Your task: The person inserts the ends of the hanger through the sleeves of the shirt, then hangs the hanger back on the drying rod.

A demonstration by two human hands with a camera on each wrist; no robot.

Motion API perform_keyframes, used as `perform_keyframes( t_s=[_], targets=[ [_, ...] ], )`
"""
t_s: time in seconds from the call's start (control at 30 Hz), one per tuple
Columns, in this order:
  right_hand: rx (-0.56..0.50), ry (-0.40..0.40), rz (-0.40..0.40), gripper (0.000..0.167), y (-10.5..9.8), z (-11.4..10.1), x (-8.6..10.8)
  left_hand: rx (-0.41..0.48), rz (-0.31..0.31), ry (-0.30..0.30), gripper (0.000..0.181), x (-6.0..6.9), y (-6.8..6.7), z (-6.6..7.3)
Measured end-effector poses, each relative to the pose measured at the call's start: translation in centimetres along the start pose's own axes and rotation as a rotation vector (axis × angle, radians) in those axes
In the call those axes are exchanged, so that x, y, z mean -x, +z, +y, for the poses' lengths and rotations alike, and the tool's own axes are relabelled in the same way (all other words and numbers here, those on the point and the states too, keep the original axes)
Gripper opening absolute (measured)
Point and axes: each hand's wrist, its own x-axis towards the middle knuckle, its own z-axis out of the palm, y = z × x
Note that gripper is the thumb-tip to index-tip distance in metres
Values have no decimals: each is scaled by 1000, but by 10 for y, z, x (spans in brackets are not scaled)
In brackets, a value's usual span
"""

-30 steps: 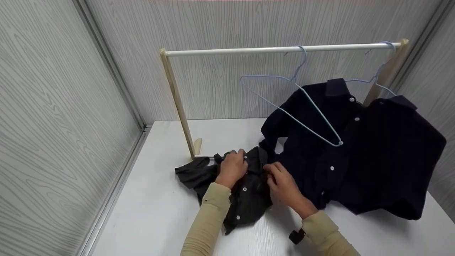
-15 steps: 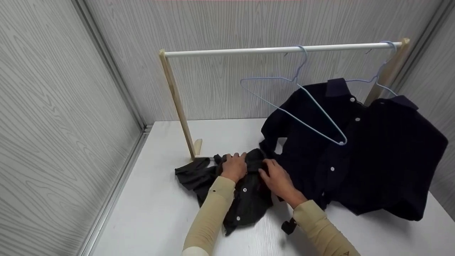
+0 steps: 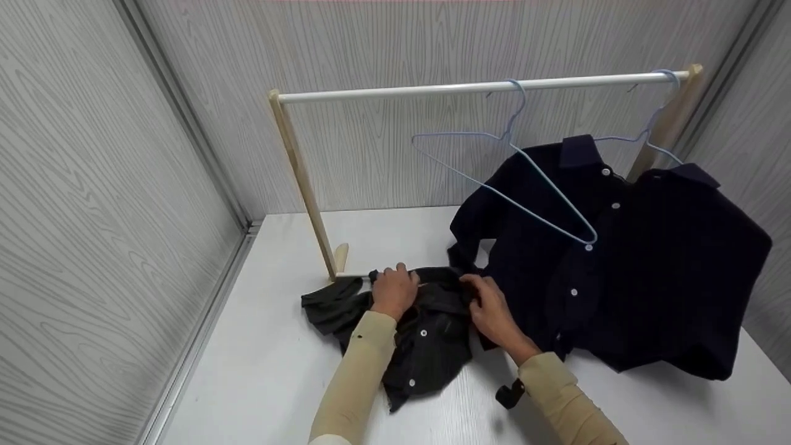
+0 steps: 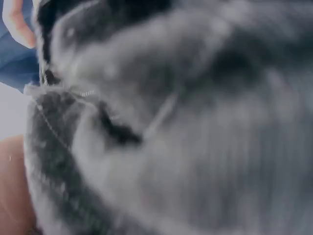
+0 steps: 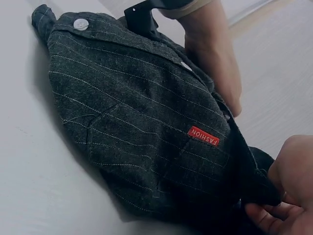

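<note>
A small dark grey pinstriped shirt [image 3: 432, 352] lies bunched on the white table, its white buttons facing up. In the right wrist view a red label reading FASHION [image 5: 203, 136] shows on its front. My left hand [image 3: 395, 293] grips the shirt near the collar, fingers bent over the cloth. At the other side of the collar, my right hand [image 3: 491, 312] pinches the edge of the shirt between thumb and fingers. The collar is spread between both hands. Blurred dark cloth [image 4: 195, 147] fills most of the left wrist view, hiding the left fingertips.
Behind stands a garment rack with a white rail [image 3: 395, 92] and wooden posts [image 3: 303, 185]. From it hang a bare blue wire hanger [image 3: 476, 179] and, at right, a navy shirt [image 3: 667, 266] on another hanger. The navy shirt's sleeve reaches near my right hand.
The collar's upper edge now stretches in a band between my hands, where it was bunched before. My left hand has shifted slightly left. The bare hanger has swung a little.
</note>
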Motion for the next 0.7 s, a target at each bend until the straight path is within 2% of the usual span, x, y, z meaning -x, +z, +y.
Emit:
perform_keyframes(
  t_s=[0.1, 0.27, 0.3, 0.43, 0.5, 0.6, 0.7],
  targets=[
    [-7, 13, 15, 47, -1, 0, 1, 60, 42, 0, 31, 1, -8, -8],
    [-49, 58, 88, 44, -5, -2, 1, 259, 0, -6, 10, 3, -27, -24],
    [-55, 69, 107, 44, -6, -3, 1, 297, -18, -18, 12, 4, -30, -27],
    [-104, 113, 164, 44, -12, -8, 0, 399, -55, -58, 45, 10, -43, -34],
    [-135, 132, 183, 44, -14, -12, 0, 434, -60, -63, 54, 15, -47, -36],
    [-182, 160, 199, 42, -19, -18, 1, 459, -18, -32, 51, 21, -53, -38],
    [-221, 192, 210, 37, -24, -23, 1, 466, 59, 35, 41, 27, -56, -39]
  ],
)
